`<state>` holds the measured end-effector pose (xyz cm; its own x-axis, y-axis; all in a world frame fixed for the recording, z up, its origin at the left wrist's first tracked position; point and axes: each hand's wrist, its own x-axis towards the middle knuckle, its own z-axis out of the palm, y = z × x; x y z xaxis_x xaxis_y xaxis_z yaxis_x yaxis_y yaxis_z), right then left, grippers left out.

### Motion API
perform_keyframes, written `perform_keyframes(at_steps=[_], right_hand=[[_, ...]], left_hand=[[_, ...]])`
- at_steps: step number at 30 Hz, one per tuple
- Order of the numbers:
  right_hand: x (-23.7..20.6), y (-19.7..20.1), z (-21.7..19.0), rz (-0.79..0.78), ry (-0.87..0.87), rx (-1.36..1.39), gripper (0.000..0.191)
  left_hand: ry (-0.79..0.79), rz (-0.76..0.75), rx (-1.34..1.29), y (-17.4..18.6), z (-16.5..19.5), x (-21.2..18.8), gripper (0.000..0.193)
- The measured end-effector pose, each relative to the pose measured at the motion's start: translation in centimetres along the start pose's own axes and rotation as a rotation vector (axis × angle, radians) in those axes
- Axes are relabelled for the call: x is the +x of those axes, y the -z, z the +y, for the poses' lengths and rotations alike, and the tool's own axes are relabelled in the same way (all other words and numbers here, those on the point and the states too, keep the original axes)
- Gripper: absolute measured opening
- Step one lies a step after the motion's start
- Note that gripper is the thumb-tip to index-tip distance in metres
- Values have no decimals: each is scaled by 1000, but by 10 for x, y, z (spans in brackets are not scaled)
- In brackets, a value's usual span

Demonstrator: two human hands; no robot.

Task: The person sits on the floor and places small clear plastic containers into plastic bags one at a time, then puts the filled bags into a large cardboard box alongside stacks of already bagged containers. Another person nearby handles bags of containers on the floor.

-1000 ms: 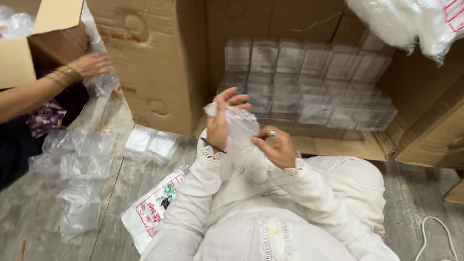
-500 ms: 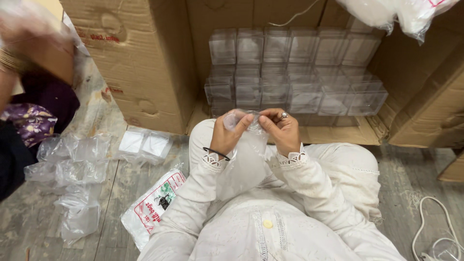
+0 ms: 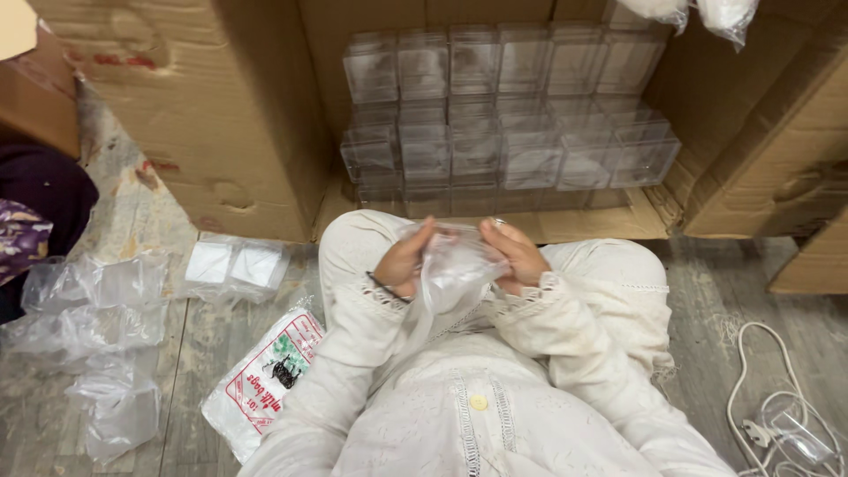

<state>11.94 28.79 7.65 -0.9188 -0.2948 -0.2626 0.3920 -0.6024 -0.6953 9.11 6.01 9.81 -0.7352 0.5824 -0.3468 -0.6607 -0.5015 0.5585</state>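
Note:
Both my hands hold a clear plastic bag (image 3: 455, 269) in front of my lap. My left hand (image 3: 402, 262) grips its left side and my right hand (image 3: 515, 256) grips its right side. The bag hangs down between my white sleeves. Whether anything is inside it I cannot tell. Just beyond my hands, several clear plastic boxes (image 3: 495, 132) stand stacked in rows inside an open cardboard carton (image 3: 265, 132) lying on its side.
A printed pack of bags (image 3: 265, 380) lies by my left knee. Filled clear bags (image 3: 97, 327) and a pair of white-lined boxes (image 3: 234, 263) sit on the floor at left. A white cable and plug (image 3: 768, 415) lie at right. Another person's dark clothing (image 3: 35, 212) is at far left.
My hands have come down from chest height toward my lap with the bag. The other person's arm at upper left has left the view.

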Motion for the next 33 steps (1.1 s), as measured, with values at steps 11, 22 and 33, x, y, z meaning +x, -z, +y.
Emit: perform_keyframes(at_steps=[11,22,33], right_hand=[[66,90,-83,758,905,-1541,27],[91,90,-62,688,731,-788,20],[70,-52,113,42,-23,-490,21]], left_hand=[[-655,186,629,-37,-7,187,23],[-397,446,781,-8,-16,203,58],[-344,484,699,129,39,-85,32]])
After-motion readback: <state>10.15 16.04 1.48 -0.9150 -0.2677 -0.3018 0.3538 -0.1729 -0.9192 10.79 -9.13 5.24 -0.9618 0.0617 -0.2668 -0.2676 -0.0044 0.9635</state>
